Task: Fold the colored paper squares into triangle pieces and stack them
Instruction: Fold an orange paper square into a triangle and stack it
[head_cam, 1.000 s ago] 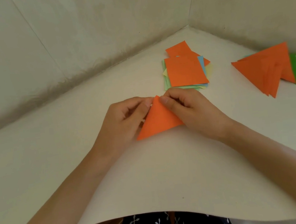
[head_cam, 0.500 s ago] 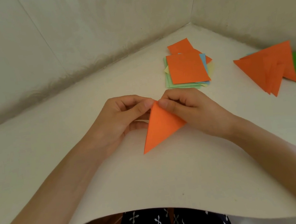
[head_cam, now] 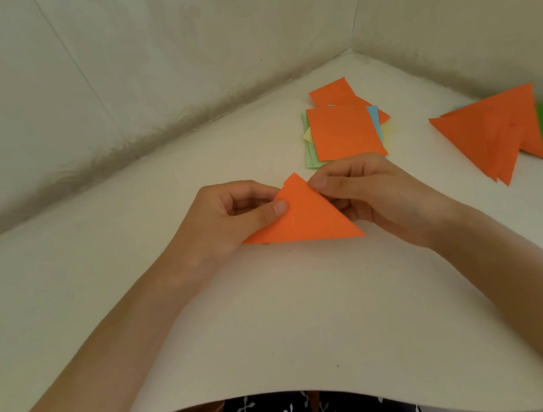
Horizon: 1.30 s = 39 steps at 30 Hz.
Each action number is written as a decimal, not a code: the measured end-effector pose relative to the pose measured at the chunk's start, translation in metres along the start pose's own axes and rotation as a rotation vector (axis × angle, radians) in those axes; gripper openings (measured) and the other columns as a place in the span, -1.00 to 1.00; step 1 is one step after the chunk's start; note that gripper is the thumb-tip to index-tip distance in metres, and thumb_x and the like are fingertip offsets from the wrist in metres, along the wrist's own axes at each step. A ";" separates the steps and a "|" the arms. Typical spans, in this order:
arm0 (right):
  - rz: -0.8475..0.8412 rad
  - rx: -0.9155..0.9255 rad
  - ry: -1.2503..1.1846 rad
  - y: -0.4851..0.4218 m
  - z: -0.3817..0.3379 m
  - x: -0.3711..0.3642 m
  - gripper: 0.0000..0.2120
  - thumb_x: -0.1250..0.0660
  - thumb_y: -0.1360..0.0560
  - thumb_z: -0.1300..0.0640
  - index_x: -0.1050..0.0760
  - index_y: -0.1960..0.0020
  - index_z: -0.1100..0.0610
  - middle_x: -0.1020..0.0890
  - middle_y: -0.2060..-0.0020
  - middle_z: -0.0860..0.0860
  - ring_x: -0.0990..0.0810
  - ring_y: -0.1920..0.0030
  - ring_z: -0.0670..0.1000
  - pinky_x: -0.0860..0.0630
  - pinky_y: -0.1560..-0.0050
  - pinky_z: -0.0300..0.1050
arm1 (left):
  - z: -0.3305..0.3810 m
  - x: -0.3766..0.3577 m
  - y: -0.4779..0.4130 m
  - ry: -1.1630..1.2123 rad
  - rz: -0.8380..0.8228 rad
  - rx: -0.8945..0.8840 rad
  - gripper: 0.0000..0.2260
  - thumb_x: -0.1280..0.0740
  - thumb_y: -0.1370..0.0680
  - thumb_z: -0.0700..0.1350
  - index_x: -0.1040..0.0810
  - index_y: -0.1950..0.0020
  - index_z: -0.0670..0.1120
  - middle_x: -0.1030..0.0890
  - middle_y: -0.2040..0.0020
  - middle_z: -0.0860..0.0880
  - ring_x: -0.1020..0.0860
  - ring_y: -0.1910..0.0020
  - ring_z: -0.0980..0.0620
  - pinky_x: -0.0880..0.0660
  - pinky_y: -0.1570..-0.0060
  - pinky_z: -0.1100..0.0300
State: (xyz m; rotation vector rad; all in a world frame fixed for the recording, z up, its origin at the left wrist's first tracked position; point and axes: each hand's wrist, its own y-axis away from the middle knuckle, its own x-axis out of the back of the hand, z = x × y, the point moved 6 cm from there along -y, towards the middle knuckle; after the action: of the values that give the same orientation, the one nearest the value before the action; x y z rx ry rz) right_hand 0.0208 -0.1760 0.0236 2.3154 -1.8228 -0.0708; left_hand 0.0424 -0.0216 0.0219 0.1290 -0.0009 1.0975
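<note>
An orange folded triangle (head_cam: 306, 216) lies between my hands at the middle of the white sheet, its apex pointing away from me. My left hand (head_cam: 230, 221) pinches its left edge with the thumb on top. My right hand (head_cam: 372, 192) pinches the right edge near the apex. Beyond them lies a pile of unfolded paper squares (head_cam: 343, 130), orange on top with green, blue and yellow edges showing. At the far right sits a stack of folded triangles (head_cam: 495, 131), orange over green pieces.
The white sheet (head_cam: 296, 323) covers the surface and curls over the near edge above my patterned lap. Pale walls (head_cam: 175, 63) meet in a corner behind the square pile and close off the back and right.
The triangle has turned in my hands: its long point, which hung down toward me, now lies out to the right with the base nearly level. Both hands kept their hold.
</note>
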 end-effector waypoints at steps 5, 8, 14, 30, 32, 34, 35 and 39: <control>0.022 0.038 -0.028 0.000 -0.004 0.001 -0.73 -0.27 -0.44 0.11 -0.56 0.09 0.33 -0.55 0.29 0.13 -0.51 0.33 0.00 -0.46 0.35 -0.20 | 0.004 0.005 0.000 -0.017 0.056 -0.031 -0.80 -0.30 -0.42 0.03 -0.66 0.12 -0.04 -0.67 0.20 0.10 -0.58 0.22 0.20 -0.49 0.27 0.36; 0.095 0.093 0.047 0.000 -0.009 0.003 -0.82 -0.24 -0.54 0.26 -0.59 0.16 0.26 -0.59 0.35 0.06 -0.53 0.38 -0.07 -0.48 0.37 -0.22 | 0.000 0.009 -0.002 0.032 0.057 0.072 -0.64 -0.21 -0.43 0.16 -0.68 0.15 -0.05 -0.69 0.15 0.00 -0.62 0.22 0.10 -0.54 0.33 0.25; 0.214 0.118 0.100 0.004 -0.013 0.002 -0.84 -0.33 -0.50 0.29 -0.58 0.23 0.12 -0.57 0.49 -0.15 -0.46 0.46 -0.23 -0.36 0.38 -0.42 | 0.000 0.008 -0.002 -0.050 -0.053 0.041 -0.80 -0.40 -0.32 -0.07 -0.65 0.10 -0.09 -0.65 0.25 -0.05 -0.56 0.33 0.10 -0.51 0.35 0.31; 0.306 0.024 0.014 0.004 -0.008 0.001 -0.89 -0.40 -0.44 0.20 -0.56 0.26 0.14 -0.54 0.50 -0.03 -0.42 0.50 -0.14 -0.34 0.44 -0.33 | 0.006 0.009 -0.005 -0.133 -0.080 -0.178 -0.67 -0.48 -0.35 -0.24 -0.59 -0.07 0.01 -0.63 0.11 0.04 -0.60 0.14 0.12 -0.54 0.09 0.28; 0.375 0.047 -0.077 0.005 -0.009 0.007 -0.90 -0.40 -0.45 0.20 -0.54 0.23 0.14 -0.57 0.46 0.01 -0.46 0.46 -0.08 -0.38 0.42 -0.30 | 0.002 0.008 -0.005 -0.121 -0.096 -0.149 -0.57 -0.46 -0.32 -0.21 -0.53 -0.16 0.05 -0.61 0.08 0.05 -0.60 0.14 0.06 -0.55 0.06 0.23; 0.413 0.052 -0.176 0.005 -0.008 0.012 -0.93 -0.40 -0.44 0.18 -0.55 0.21 0.13 -0.60 0.38 0.06 -0.50 0.36 0.00 -0.42 0.33 -0.20 | 0.001 0.006 -0.005 -0.098 -0.102 -0.150 -0.52 -0.45 -0.33 -0.24 -0.48 -0.20 0.04 -0.63 0.07 0.03 -0.59 0.19 0.05 -0.56 0.04 0.22; 0.405 0.044 -0.216 0.004 -0.006 0.013 -0.94 -0.40 -0.44 0.17 -0.54 0.19 0.13 -0.61 0.34 0.07 -0.50 0.33 0.02 -0.43 0.32 -0.18 | 0.003 0.007 -0.004 -0.075 -0.083 -0.165 -0.51 -0.45 -0.34 -0.29 -0.47 -0.21 0.02 -0.63 0.09 0.00 -0.59 0.21 0.08 -0.55 0.04 0.24; 0.250 -0.101 -0.243 0.003 0.000 0.005 -0.70 -0.36 -0.46 0.16 -0.50 -0.09 0.35 -0.62 0.19 0.19 -0.60 0.24 0.07 -0.59 0.33 -0.18 | 0.009 0.022 -0.006 0.091 0.102 -0.195 -0.52 -0.41 -0.35 -0.32 -0.45 -0.23 -0.02 -0.63 0.15 -0.03 -0.60 0.24 0.12 -0.54 0.11 0.27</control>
State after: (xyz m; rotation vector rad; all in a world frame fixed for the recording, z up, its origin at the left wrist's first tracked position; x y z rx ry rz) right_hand 0.0189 -0.1814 0.0247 2.0684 -2.1546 -0.4131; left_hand 0.0585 -0.0054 0.0315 -0.0972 -0.0327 1.1985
